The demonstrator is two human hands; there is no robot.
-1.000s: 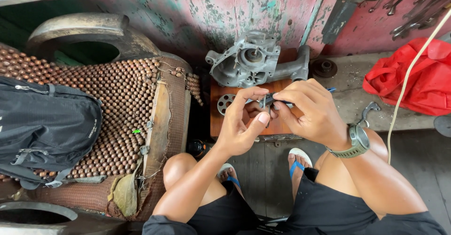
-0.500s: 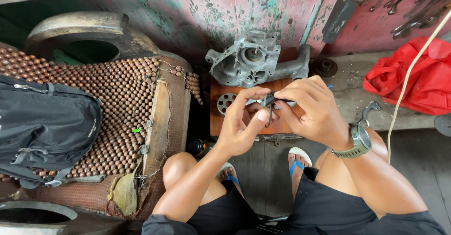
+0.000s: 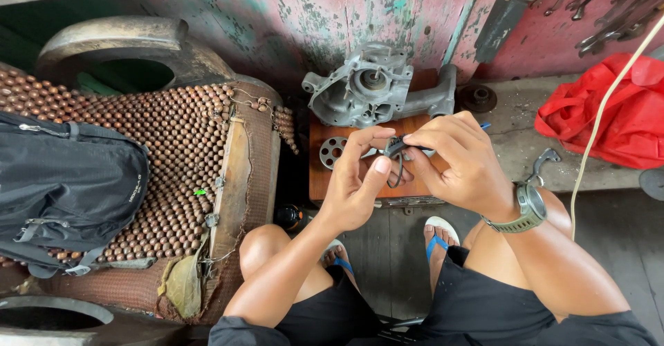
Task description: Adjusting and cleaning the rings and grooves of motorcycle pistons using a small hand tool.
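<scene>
— Between the fingers [image 3: 379, 167] of both hands, what does the person have?

— A small dark metal part [image 3: 395, 148], with what looks like a thin wire loop hanging under it. The left hand [image 3: 356, 183] closes thumb and forefinger on it from the near side; the right hand [image 3: 462, 161] pinches its far end, fingers curled tight. What the part is exactly cannot be told; it is too small and half hidden.

— And where is it held?

— In the air, just above a reddish wooden board [image 3: 325, 176] in front of the knees. A round perforated disc [image 3: 333, 152] lies on that board beside the left thumb, and a grey cast engine casing [image 3: 373, 87] stands at the board's far edge.

— Which step does that suggest?

— It reads as fitting or freeing the loop on the small piece, a fine two-handed job. A next move would call for a steady pinch and a small twist, without dropping the piece.

— Further out?

— A beaded seat cover [image 3: 173, 152] carries a black backpack [image 3: 66, 187] to the left; a red bag [image 3: 609, 114] lies to the right, and a watch [image 3: 527, 208] sits on the right wrist.
</scene>
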